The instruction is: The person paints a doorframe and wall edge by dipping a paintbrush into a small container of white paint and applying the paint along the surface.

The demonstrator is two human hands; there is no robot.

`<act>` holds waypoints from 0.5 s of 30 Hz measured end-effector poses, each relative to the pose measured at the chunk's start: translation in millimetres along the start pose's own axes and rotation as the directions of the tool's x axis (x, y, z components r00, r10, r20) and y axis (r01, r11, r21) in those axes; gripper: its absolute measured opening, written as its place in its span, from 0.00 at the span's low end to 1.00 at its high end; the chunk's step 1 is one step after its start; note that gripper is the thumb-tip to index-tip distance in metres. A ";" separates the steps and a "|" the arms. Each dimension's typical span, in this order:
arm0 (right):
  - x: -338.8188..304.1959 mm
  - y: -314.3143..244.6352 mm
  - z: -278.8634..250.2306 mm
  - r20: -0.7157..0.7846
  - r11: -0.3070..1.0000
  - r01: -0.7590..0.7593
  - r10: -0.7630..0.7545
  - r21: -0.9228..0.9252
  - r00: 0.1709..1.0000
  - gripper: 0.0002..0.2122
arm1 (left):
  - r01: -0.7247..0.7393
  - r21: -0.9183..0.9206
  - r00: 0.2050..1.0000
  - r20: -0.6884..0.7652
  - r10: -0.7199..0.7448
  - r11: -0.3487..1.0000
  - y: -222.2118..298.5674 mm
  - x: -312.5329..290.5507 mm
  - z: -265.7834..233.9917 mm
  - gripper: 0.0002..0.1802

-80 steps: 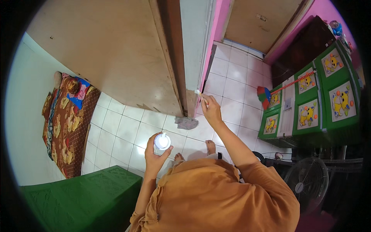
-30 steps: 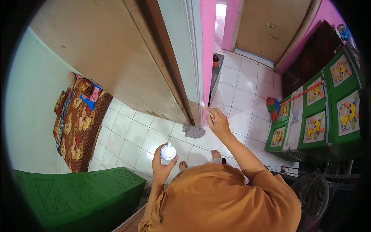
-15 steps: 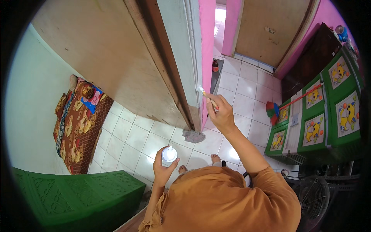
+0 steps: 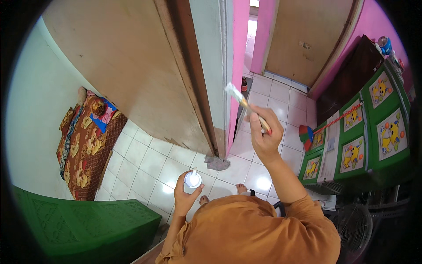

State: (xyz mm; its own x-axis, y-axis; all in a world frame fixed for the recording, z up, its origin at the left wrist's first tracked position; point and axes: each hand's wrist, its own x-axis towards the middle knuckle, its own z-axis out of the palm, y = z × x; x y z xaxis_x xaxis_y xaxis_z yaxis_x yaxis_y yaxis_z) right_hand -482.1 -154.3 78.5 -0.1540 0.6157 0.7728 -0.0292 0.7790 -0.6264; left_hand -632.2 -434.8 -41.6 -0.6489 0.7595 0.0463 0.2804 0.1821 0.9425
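Observation:
In my right hand [image 4: 266,135] is a paintbrush [image 4: 245,105] with a wooden, red-tipped handle. Its bristles are coated white and point up and left, close to the corner where a pale grey wall strip [image 4: 212,57] meets a pink wall edge [image 4: 238,48]; whether they touch cannot be told. Lower down, my left hand [image 4: 183,197] is wrapped round a small white paint pot [image 4: 193,179]. White paint shows inside it, and a white stick or drip stands at its far rim.
A brown wooden door [image 4: 118,66] stands left of the wall corner. A grey rag [image 4: 217,163] lies on the tiles at its foot. Green drawers [image 4: 371,152] line the right, with a duster [image 4: 307,137] against them. A patterned mattress [image 4: 94,149], green cabinet [image 4: 88,224] and fan [image 4: 354,229] are also around.
My right hand has drawn the paintbrush back and to the right, away from the wall edge, with its bristles tilted higher. The left hand still holds the pot in nearly the same place.

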 end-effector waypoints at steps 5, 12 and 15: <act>-37.3 -18.3 -6.7 0.185 0.891 -0.403 0.368 0.212 0.911 0.09 | -0.015 0.009 1.000 -0.002 0.015 1.000 6.7 -1.0 -13.2 0.33; -69.9 -50.9 -12.9 0.257 0.803 -0.520 0.457 0.293 0.851 0.09 | -0.063 0.043 0.998 0.028 0.062 0.997 -7.8 -5.3 -19.0 0.34; -76.6 -55.2 -3.8 0.318 0.790 -0.545 0.458 0.282 0.830 0.09 | -0.082 0.059 0.996 0.026 0.080 0.995 -23.9 13.8 -16.5 0.34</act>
State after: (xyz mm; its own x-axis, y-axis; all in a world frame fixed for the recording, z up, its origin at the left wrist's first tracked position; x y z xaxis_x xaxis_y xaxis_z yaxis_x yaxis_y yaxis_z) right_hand -465.0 -244.0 54.3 -0.4555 0.8301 0.3216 -0.2179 0.2463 -0.9444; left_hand -659.6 -439.0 -58.0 -0.6057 0.7877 0.1130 0.3739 0.1563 0.9142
